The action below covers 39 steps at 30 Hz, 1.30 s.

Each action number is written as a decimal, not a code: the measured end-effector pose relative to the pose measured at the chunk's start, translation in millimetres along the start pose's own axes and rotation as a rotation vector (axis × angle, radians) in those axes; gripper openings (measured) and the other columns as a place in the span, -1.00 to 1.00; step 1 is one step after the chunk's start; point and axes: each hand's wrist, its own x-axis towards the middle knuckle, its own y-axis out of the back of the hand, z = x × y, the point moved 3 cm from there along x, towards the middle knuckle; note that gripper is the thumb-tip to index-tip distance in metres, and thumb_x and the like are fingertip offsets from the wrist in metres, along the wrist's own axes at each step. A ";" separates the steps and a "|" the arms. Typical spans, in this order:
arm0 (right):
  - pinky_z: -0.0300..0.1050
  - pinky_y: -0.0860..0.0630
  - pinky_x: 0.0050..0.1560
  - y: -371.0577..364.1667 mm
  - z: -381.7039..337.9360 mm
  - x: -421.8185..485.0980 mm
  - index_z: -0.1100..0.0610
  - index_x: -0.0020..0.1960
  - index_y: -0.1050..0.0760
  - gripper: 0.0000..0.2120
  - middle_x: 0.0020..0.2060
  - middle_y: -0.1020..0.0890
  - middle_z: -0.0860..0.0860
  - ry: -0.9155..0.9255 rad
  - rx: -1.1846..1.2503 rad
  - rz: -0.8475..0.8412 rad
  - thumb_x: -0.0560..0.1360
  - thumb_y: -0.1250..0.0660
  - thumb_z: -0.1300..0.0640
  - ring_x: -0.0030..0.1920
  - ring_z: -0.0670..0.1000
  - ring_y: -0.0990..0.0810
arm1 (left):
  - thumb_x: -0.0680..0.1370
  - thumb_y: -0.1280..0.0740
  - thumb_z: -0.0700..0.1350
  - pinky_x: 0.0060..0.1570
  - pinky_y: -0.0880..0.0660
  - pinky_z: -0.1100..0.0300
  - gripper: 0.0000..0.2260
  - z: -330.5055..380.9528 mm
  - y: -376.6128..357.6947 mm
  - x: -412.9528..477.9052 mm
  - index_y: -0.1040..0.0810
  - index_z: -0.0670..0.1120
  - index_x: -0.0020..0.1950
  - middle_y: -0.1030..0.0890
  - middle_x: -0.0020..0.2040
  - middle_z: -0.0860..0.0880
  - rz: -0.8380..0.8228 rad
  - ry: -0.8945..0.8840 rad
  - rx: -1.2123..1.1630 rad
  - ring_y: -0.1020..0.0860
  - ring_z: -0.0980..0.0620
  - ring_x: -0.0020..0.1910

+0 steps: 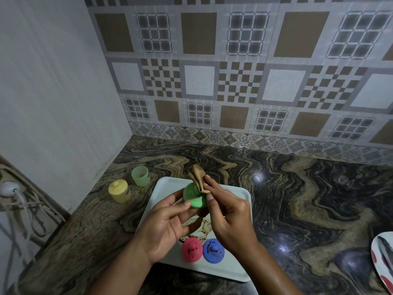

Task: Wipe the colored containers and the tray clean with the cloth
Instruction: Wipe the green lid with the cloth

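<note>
The left hand (168, 226) held a green lid (194, 198) between curled fingers and thumb, above the white tray (244, 193). The right hand (229, 211) pinched a brown cloth (197, 177) against the lid's top, just beyond the left fingertips. Below both hands, on the stained tray, sat a red container (191, 250) and a blue container (213, 250), side by side. Left of the left hand, a yellow container (119, 190) and a pale green cup (140, 176) stood on the desk (297, 199).
</note>
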 end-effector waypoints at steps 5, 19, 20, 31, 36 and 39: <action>-0.39 -0.52 0.15 -3.2 -5.1 0.9 0.27 0.15 -0.69 -0.73 0.21 -0.59 -0.23 0.044 -0.031 -0.016 0.51 -0.33 0.38 0.27 -0.14 -0.61 | 0.60 -0.22 -0.17 0.34 -0.40 -0.24 -0.67 2.4 0.0 1.6 -0.51 -0.22 0.34 -0.60 0.26 -0.24 -0.001 0.016 -0.010 -0.62 -0.16 0.20; -0.23 -0.62 0.01 -5.7 0.2 -13.1 0.22 0.22 -0.65 -0.70 0.34 -0.54 -0.16 0.098 -0.049 -0.024 0.53 -0.32 0.34 0.27 -0.03 -0.64 | 0.56 -0.29 -0.11 0.00 -0.47 -0.01 -0.70 4.0 5.7 6.0 -0.55 -0.14 0.27 -0.63 0.20 -0.16 0.063 -0.020 -0.062 -0.61 -0.04 0.11; -0.28 -0.60 -0.06 -3.9 0.5 -9.4 0.20 0.22 -0.66 -0.70 0.32 -0.57 -0.14 0.079 -0.049 -0.029 0.53 -0.32 0.35 0.23 -0.06 -0.66 | 0.56 -0.30 -0.08 -0.01 -0.47 -0.03 -0.69 4.7 6.0 5.2 -0.54 -0.13 0.28 -0.64 0.19 -0.16 0.056 -0.007 -0.046 -0.61 -0.05 0.12; -0.24 -0.60 0.14 -15.6 -6.2 -16.0 0.25 0.28 -0.62 -0.68 0.36 -0.54 0.02 0.151 -0.084 -0.029 0.55 -0.30 0.29 0.23 0.04 -0.67 | 0.51 -0.26 -0.20 0.01 -0.61 -0.07 -0.80 -3.0 -4.3 10.2 -0.51 -0.15 0.13 -0.68 0.10 -0.20 0.094 -0.131 -0.183 -0.69 -0.03 0.03; -0.11 -0.66 0.07 -6.7 1.6 -14.4 0.24 0.24 -0.64 -0.70 0.33 -0.55 -0.10 0.119 -0.037 -0.002 0.56 -0.28 0.27 0.28 0.00 -0.64 | 0.62 -0.21 -0.07 0.14 -0.48 -0.09 -0.66 -0.5 0.3 7.4 -0.53 -0.18 0.33 -0.63 0.24 -0.16 0.054 -0.023 -0.105 -0.62 -0.05 0.19; -0.17 -0.65 0.07 -5.6 -0.4 -11.0 0.24 0.23 -0.65 -0.69 0.32 -0.54 -0.17 0.116 -0.041 -0.018 0.56 -0.27 0.25 0.32 -0.01 -0.61 | 0.54 -0.30 -0.15 -0.09 -0.50 0.04 -0.68 -0.1 5.5 10.6 -0.49 -0.15 0.29 -0.64 0.20 -0.18 0.089 -0.014 -0.079 -0.63 -0.03 0.07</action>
